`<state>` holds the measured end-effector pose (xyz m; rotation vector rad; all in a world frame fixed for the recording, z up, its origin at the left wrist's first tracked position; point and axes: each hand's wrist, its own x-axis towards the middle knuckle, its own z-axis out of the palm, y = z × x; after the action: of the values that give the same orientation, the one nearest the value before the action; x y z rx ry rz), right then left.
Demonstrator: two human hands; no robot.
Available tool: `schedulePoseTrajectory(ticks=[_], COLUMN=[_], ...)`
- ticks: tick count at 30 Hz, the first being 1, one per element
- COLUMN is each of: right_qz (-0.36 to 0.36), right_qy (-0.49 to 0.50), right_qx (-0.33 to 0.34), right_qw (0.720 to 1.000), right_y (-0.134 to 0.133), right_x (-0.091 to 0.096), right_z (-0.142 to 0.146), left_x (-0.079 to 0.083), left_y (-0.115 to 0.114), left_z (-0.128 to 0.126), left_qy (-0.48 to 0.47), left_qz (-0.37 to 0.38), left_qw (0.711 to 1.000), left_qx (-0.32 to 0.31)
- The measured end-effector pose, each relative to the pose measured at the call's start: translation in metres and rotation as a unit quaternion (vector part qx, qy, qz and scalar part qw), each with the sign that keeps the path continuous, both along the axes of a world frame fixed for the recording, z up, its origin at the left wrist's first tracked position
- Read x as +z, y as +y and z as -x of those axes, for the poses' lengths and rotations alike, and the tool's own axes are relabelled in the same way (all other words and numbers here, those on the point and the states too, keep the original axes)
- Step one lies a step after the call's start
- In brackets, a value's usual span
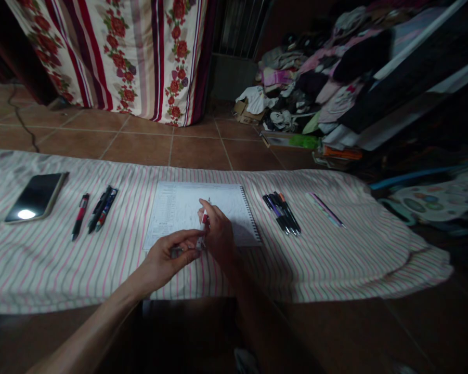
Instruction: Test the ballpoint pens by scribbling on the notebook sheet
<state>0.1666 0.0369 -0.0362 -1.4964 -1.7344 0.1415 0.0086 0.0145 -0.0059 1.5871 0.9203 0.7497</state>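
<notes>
A red-and-white pen (204, 220) is held between both hands, above the lower half of a spiral notebook (187, 200). My right hand (221, 234) is closed round the upper part of the pen, with one finger stretched out past it. At the pen's lower end, the thumb and forefinger of my left hand (167, 258) pinch it. Faint printed or drawn marks cover the notebook page, too small to read. The hands hide part of the page's lower edge.
Left of the notebook lie a phone (35, 197), a red-and-black pen (80, 217) and a few dark pens (102, 209). To the right are several pens (282, 213) in a bunch and a pale pencil-like stick (327, 210). A striped cloth (120, 259) covers the table.
</notes>
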Motion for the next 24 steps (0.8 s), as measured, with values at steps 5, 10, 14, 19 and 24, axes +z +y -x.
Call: schedulePoseTrajectory(ticks=[5,10,14,19,24], right_qz=[-0.001,-0.002,-0.005,0.003,0.027], right_qy=[0.011,0.020,0.024,0.060,0.166], right_qx=[0.010,0.014,0.023,0.021,0.011], right_qw=[1.000,1.000,0.999,0.998,0.986], right_y=[0.000,0.000,0.000,0.001,-0.003], right_x=[-0.002,-0.003,-0.003,0.001,0.010], right_z=[0.000,0.001,0.001,0.003,0.006], left_x=[0.004,0.008,0.010,0.008,-0.001], left_y=[-0.003,-0.003,-0.004,-0.004,-0.015], left_z=[-0.002,0.000,0.000,0.005,0.010], left_qy=[0.061,0.076,0.060,0.060,0.180], left_qz=[-0.066,-0.079,-0.072,-0.109,-0.323], left_qw=[0.996,0.994,0.995,0.992,0.929], left_qx=[-0.006,-0.019,-0.024,-0.015,-0.022])
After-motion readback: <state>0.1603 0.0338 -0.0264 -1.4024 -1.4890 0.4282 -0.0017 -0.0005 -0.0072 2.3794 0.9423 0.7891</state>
